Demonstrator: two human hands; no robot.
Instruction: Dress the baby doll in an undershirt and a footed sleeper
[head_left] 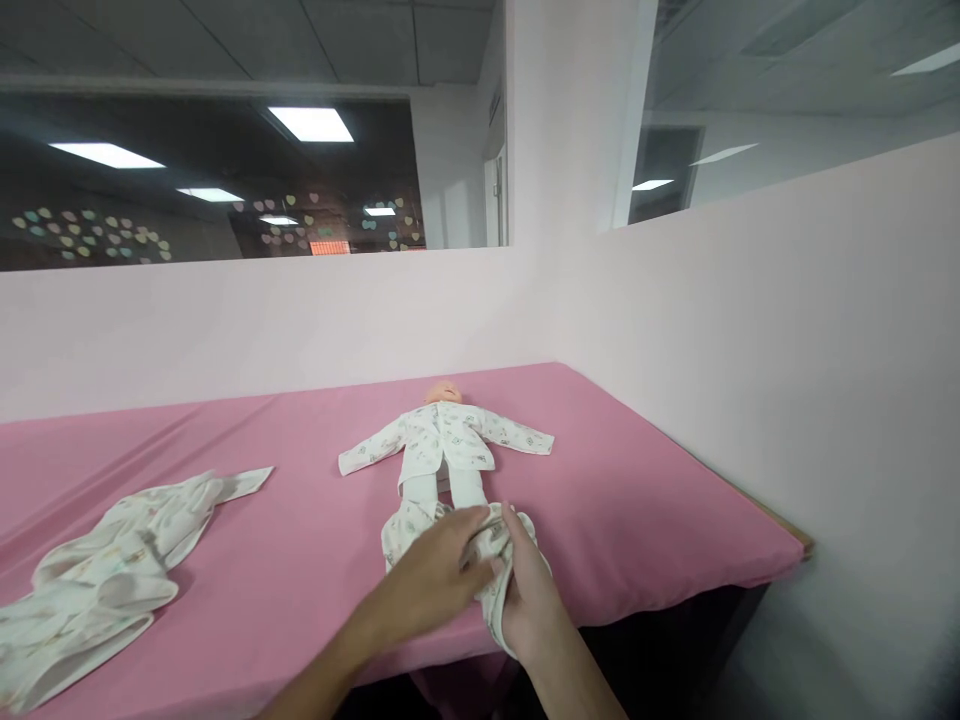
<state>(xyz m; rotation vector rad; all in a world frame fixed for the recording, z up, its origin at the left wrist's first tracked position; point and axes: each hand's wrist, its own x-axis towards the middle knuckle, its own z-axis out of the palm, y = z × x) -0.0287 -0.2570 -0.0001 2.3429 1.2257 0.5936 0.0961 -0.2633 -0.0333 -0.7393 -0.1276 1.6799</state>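
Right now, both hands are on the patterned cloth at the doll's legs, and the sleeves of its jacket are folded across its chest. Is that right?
Not the sleeves: the head view shows the jacket's sleeves spread out to either side. The left hand and right hand are indeed on the patterned cloth at the doll's legs.

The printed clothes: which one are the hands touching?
The bunched garment at the doll's legs: left hand and right hand touch it. The jacket is nearer the head; the crumpled garment lies far left.
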